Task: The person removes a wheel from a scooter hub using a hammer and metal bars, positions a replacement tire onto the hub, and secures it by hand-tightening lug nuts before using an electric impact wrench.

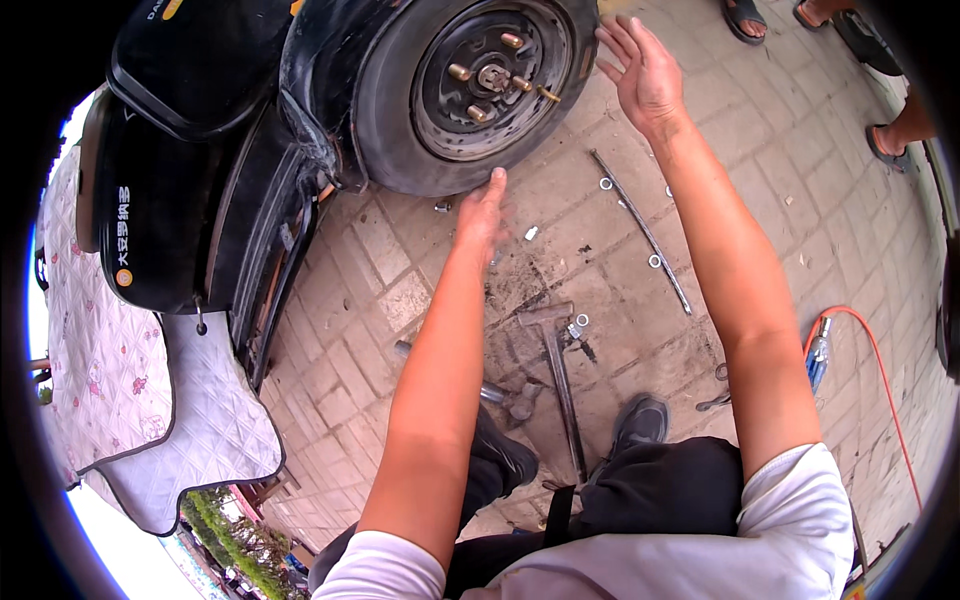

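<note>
A wheel with a worn black tyre [395, 120] stands at the dark three-wheeler or car-like vehicle's corner. Its dusty steel rim [440, 135] shows several coppery studs or nuts around a central axle nut [493, 78]. My right hand [648, 82] is raised at the tyre's right side, fingers stretched and empty; whether they touch the rubber I cannot tell. Below the tyre is my left hand [482, 215], its thumb pointing up at the lower edge and its fingers smeared by motion. Nothing shows in it.
On the paving lie a long metal bar [642, 232], several ring-like nuts [655, 261], a T-headed hammer [556, 360] and another hammer [520, 402] between my feet. An orange hose [880, 375] joins a blue-and-silver tool [819, 350] at right. Sandalled feet [745, 20] stand beyond.
</note>
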A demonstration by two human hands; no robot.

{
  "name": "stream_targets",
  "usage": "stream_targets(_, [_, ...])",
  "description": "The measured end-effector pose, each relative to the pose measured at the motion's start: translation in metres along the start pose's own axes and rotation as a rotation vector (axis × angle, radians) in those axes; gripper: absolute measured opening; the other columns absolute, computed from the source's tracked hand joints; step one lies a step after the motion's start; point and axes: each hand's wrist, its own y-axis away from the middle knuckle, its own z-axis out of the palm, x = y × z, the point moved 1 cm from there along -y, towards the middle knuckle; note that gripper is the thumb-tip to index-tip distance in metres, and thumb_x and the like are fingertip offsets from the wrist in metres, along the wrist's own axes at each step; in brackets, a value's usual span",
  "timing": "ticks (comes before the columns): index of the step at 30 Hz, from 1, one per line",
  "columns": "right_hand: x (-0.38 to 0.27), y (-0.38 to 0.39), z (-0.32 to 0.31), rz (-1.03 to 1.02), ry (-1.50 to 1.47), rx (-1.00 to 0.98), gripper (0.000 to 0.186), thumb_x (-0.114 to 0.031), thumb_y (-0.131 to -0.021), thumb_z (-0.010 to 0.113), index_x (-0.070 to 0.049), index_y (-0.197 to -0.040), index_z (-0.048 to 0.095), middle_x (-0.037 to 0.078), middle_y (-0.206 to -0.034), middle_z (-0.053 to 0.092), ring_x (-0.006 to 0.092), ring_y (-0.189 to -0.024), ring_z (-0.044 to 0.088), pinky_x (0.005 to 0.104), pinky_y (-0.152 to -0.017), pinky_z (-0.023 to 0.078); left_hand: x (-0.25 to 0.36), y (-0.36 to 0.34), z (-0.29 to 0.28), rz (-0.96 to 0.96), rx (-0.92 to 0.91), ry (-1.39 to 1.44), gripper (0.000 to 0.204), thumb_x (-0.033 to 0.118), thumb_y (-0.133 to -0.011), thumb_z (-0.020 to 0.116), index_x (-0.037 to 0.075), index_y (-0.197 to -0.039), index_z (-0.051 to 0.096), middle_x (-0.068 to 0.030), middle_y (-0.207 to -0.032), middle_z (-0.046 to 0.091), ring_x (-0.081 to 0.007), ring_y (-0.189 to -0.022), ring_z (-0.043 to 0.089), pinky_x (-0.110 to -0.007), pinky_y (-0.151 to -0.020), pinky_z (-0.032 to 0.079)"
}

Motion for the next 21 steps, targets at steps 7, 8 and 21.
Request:
stream_targets(7, [0.023, 0.046, 0.007, -0.032, 0.311, -0.087, 0.046, -0.031, -0.086, 0.068, 0.004, -0.114, 0.059, 0.010, -0.103, 0.064, 0.0193, -0.095, 0.060, 0.0330, -0.082, 0.049, 0.025, 0.068, -0.035, 0.435, 0.422, -0.163, 0.075, 0.039, -0.080, 0.076, -0.008, -0.127, 0.043, -0.0173, -0.117, 0.053, -0.0230, -0.100, 0.053, -0.036, -0.088, 0.045])
stream_targets(8, [0.029, 0.059, 0.018, -0.056, 0.401, -0.174, 0.045, -0.031, -0.085, 0.069, 0.004, -0.112, 0.060, 0.009, -0.100, 0.066, 0.0187, -0.091, 0.062, 0.0324, -0.080, 0.050, 0.049, 0.091, -0.044, 0.617, 0.603, -0.292, 0.076, 0.036, -0.077, 0.079, -0.010, -0.125, 0.043, -0.0172, -0.116, 0.051, -0.0208, -0.098, 0.052, -0.034, -0.088, 0.044])
stream_targets(21, [0.044, 0.047, 0.132, -0.372, 0.840, -0.511, 0.053, -0.043, -0.077, 0.075, 0.007, -0.087, 0.059, 0.015, -0.072, 0.061, 0.0212, -0.067, 0.060, 0.0332, -0.062, 0.048, 0.174, 0.081, -0.072, 1.009, 0.706, -1.004, 0.108, 0.041, -0.067, 0.083, -0.011, -0.141, 0.023, -0.0324, -0.136, 0.035, -0.0414, -0.129, 0.035, -0.042, -0.108, 0.030])
